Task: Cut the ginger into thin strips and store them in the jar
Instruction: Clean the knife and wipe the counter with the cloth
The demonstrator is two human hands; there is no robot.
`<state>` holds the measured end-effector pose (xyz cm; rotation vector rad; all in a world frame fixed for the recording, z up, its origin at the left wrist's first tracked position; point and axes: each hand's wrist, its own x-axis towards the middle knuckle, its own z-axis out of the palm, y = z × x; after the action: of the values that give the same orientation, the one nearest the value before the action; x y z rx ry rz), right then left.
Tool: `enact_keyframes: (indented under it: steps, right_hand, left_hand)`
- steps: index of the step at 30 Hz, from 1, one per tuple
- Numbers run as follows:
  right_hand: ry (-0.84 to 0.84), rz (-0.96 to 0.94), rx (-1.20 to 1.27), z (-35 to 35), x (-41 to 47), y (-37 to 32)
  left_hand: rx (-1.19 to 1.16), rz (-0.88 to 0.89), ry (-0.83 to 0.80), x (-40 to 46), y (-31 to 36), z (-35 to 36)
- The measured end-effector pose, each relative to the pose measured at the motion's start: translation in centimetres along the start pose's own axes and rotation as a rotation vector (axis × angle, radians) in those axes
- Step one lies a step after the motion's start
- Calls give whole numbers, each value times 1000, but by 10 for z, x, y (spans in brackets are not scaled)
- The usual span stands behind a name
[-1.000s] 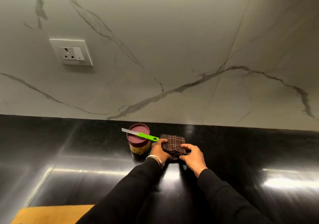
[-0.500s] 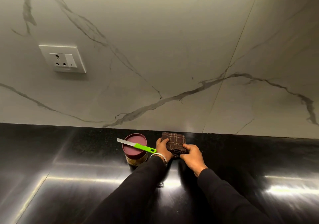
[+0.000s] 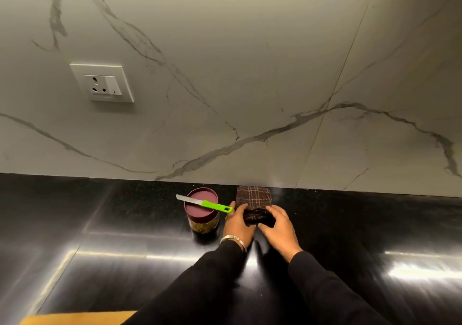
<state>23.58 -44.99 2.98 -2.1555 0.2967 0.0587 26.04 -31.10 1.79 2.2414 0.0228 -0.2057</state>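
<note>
Head view shows two hands on one folded checked cloth [image 3: 255, 201] near the wall: the left hand [image 3: 238, 221] grips its left edge, the right hand [image 3: 280, 227] curls over its near edge. Just left stands one jar [image 3: 203, 221], lid on, with one green-handled knife [image 3: 205, 203] lying across it, on the black table [image 3: 125, 224].

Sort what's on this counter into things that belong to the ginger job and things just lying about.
Belongs to the job:
- jar, maroon lid on
- green-handled knife lying across that lid
- yellow board at the near edge, probably for cutting

Lying about:
- folded checked cloth both hands touch
- wall socket
</note>
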Motion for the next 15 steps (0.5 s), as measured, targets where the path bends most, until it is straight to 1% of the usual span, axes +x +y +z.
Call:
enact_keyframes:
  steps: [3, 5, 7, 10, 12, 13, 15]
  right_hand:
    - [-2, -10, 9, 10, -23, -4]
    - [-20, -10, 18, 19, -36, -7]
    - [-47, -11, 21, 30, -44, -11]
    - [-117, -6, 41, 48, -52, -21]
    - [-175, 20, 105, 62, -55, -31]
    - [-203, 31, 136, 68, -55, -36]
    - [-248, 53, 192, 82, -53, -46]
  left_hand:
    - [-95, 27, 99, -43, -13, 0]
    - [-172, -12, 148, -70, -23, -6]
    - [-244, -75, 275, -88, -36, -16]
    - [-313, -214, 454, -95, -54, -41]
    - [-355, -299, 471, -87, -65, -60]
    - [-386, -309, 439, -79, -71, -69]
    - [-444, -268, 338, -62, -77, -84]
